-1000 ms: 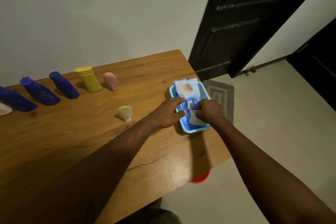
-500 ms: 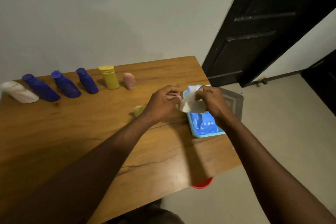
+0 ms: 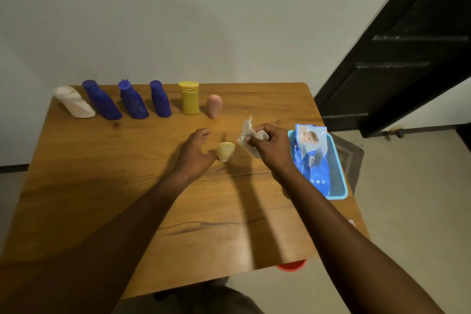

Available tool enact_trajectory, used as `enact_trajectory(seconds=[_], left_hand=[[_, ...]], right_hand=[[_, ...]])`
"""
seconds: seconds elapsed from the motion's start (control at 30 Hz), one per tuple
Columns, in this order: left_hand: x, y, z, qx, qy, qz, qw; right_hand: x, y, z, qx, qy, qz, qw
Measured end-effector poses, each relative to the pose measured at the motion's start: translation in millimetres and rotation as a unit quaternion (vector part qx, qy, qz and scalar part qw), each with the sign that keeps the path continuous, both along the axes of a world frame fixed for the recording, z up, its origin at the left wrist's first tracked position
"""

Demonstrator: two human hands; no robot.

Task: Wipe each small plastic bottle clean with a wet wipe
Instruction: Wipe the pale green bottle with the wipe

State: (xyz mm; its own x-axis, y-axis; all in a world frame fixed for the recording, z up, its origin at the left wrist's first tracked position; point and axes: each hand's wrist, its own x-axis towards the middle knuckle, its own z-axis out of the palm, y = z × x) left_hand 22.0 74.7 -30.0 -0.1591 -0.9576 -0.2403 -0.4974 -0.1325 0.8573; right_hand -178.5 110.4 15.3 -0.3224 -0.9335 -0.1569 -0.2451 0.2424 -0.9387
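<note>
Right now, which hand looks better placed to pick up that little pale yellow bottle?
The left hand, probably: it is open right beside the pale yellow bottle and holds nothing. The right hand is busy gripping the wet wipe.

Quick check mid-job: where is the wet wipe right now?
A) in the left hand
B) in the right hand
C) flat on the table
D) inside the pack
B: the right hand pinches the crumpled wet wipe above the table, while the left hand holds nothing, open beside the small pale-yellow bottle.
</note>
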Motion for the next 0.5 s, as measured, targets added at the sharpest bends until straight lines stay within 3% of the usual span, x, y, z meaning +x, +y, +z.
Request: enact_trajectory(seconds=[0.13, 0.27, 0.37, 0.5], left_hand=[[-1, 2, -22, 0.035, 0.012, -0.026, 0.999], [-8, 1, -28, 0.007, 0.033, -0.039, 0.999], [-7, -3, -29, -0.015, 0.049, -0.026, 0.998], [-5, -6, -28, -0.019, 0.051, -0.026, 0.998]], right_hand=[[18, -8, -29, -0.028, 0.144, 0.005, 0.989], [35, -5, -47, -0.024, 0.196, 0.064, 0.978], [47, 1, -52, -0.032, 0.155, 0.086, 0.984], [55, 7, -57, -0.073, 0.099, 0.036, 0.992]])
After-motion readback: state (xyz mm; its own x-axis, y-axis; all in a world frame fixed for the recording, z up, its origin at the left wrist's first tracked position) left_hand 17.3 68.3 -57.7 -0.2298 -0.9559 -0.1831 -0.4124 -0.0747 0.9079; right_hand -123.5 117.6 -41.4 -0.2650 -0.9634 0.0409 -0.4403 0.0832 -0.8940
